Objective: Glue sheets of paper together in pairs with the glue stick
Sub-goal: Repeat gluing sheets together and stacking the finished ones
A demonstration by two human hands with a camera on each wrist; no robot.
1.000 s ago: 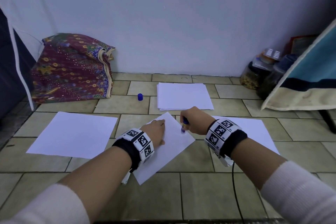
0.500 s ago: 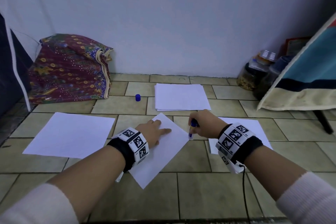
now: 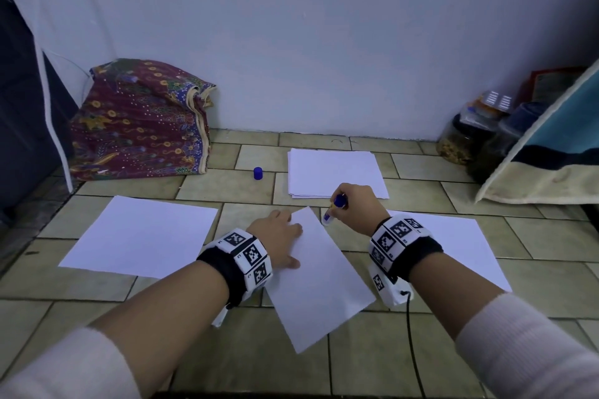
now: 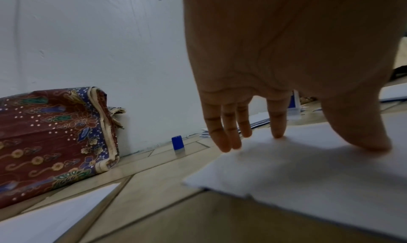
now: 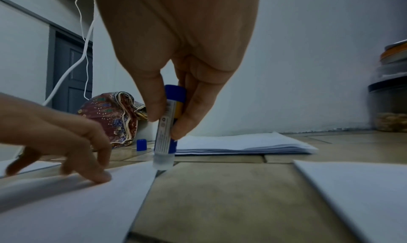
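A white sheet of paper point(image 3: 319, 278) lies tilted on the tiled floor in front of me. My left hand point(image 3: 278, 236) rests on its upper left part with straight fingers point(image 4: 277, 125) pressing it flat. My right hand point(image 3: 351, 204) pinches an uncapped glue stick point(image 3: 334, 209) with a blue end, held nearly upright. Its tip point(image 5: 161, 165) touches the sheet's right edge near the far corner. The blue cap point(image 3: 258, 173) stands on the floor behind. A stack of white paper point(image 3: 335, 176) lies beyond the hands.
One white sheet point(image 3: 142, 236) lies at the left and another point(image 3: 453, 246) at the right under my right wrist. A patterned folded cloth point(image 3: 139, 120) sits against the wall at left. Jars point(image 3: 463, 139) and a fabric-covered object point(image 3: 551, 152) stand at right.
My right hand moved the glue stick along the sheet's right edge, down and then back up toward the far corner. The left hand stayed on the sheet, its fingers shifting slightly.
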